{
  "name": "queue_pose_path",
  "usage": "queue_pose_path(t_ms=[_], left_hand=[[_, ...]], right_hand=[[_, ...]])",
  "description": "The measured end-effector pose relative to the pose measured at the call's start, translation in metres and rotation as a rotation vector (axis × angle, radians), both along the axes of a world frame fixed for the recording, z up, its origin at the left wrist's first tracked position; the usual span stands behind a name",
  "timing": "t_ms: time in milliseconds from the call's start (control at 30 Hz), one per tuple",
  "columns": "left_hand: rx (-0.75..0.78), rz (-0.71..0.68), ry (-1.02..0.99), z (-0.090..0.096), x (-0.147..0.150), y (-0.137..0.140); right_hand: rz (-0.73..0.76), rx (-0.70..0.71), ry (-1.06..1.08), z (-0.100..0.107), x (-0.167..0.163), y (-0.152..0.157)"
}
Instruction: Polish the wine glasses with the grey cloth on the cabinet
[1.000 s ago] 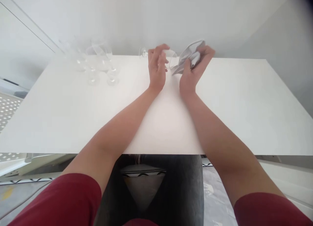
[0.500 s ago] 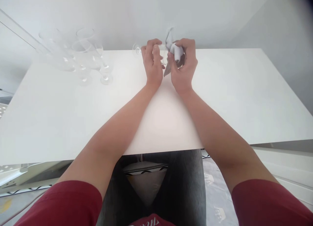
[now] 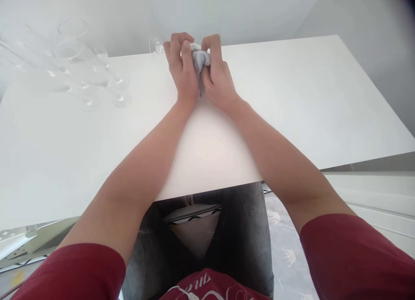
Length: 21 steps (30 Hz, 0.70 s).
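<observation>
My left hand point(image 3: 182, 66) is closed around a stemmed glass whose round foot point(image 3: 157, 46) sticks out to the left of my fingers. The glass lies on its side in my grip, and its bowl is mostly hidden by my hand and the cloth. In my right hand point(image 3: 218, 73) a crumpled light grey cloth point(image 3: 200, 59) is bunched, pressed against the mouth end of the glass. Both hands are close together above the far edge of the white table point(image 3: 214, 153).
Several clear stemmed glasses point(image 3: 73, 53) stand upright at the table's far left, hard to make out against the white. A pale wall point(image 3: 259, 14) rises behind the table. White drawers point(image 3: 372, 196) are at the lower right.
The cloth has moved left from just beside the glass to up against it, so my hands are now closer together. The whole view has turned slightly, shifting the table and glasses.
</observation>
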<state>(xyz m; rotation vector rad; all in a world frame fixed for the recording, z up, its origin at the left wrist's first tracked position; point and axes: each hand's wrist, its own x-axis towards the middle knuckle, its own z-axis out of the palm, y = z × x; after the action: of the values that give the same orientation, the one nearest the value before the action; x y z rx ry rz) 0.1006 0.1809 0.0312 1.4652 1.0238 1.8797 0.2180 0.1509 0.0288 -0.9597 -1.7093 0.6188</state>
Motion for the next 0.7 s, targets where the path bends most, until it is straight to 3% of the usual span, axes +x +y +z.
queue_pose_path(t_ms=[133, 267, 467, 600, 700], left_hand=[[0.007, -0.118, 0.042, 0.004, 0.004, -0.009], [0.026, -0.141, 0.072, 0.007, 0.01, -0.015], [0.162, -0.047, 0.076, -0.003, 0.006, -0.001], [0.167, -0.056, 0.105, -0.004, 0.001, -0.001], [0.195, -0.069, 0.166, -0.002, 0.002, -0.005]], right_hand=[[-0.144, 0.006, 0.089, -0.001, -0.004, -0.005], [-0.236, 0.036, 0.229, -0.003, -0.009, -0.006], [0.133, -0.164, 0.267, 0.007, -0.003, -0.009], [0.191, -0.251, 0.252, 0.019, 0.0, -0.017], [0.238, -0.167, 0.301, 0.023, 0.001, -0.012]])
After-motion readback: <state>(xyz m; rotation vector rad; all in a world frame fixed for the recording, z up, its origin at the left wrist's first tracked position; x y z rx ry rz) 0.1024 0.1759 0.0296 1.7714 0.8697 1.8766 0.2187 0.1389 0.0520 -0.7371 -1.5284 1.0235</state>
